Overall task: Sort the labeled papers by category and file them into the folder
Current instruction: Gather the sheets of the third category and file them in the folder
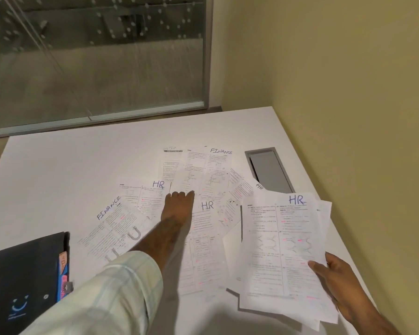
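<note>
Right hand (341, 281) grips the HR stack (283, 247); left hand (178, 205), grip released, presses spread papers (203, 238).

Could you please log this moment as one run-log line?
left hand: reaching onto spread papers | right hand: holding HR stack | folder: untouched

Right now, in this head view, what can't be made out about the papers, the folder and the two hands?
- Printed text on the spread papers: too small and blurred; only the handwritten HR and FINANCE labels read.
- Sheets behind the top HR page of the held stack: labels covered by it.
- Paper under the left hand: partly hidden by hand and forearm.
- Black folder: cut off by the left and bottom edges; tab writing unreadable.
- Right hand: its other fingers are behind the stack.
</note>
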The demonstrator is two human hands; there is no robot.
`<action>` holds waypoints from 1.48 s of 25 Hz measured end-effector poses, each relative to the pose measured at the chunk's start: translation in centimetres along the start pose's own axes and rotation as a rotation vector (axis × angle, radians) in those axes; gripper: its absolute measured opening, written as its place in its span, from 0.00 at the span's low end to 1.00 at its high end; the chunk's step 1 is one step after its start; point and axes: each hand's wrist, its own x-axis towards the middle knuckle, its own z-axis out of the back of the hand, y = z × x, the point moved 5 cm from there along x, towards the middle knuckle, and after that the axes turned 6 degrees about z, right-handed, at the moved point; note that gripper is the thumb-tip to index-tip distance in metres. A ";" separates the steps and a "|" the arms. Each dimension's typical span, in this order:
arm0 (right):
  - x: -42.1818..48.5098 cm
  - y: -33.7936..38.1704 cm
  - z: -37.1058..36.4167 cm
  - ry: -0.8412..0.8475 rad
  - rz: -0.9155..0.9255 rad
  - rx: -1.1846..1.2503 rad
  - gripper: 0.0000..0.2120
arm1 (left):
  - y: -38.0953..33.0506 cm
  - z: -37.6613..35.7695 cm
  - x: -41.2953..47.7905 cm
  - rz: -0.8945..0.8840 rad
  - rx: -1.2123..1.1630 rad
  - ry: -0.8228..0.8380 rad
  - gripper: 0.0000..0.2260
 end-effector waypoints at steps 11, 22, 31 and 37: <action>0.7 1.8 0.8 -0.273 0.211 -0.003 0.10 | -2.0 10.6 -0.4 -0.281 -0.679 0.227 0.10; -1.4 5.4 -8.2 0.247 0.127 0.176 0.11 | -9.2 19.4 1.4 -0.337 -0.739 0.134 0.04; -2.5 4.0 -9.6 0.461 -0.079 0.348 0.16 | 1.3 15.1 -5.4 0.467 -1.210 0.155 0.40; -2.8 3.7 -12.6 0.503 -0.142 0.305 0.16 | 0.3 10.2 -16.2 0.416 -1.799 0.647 0.14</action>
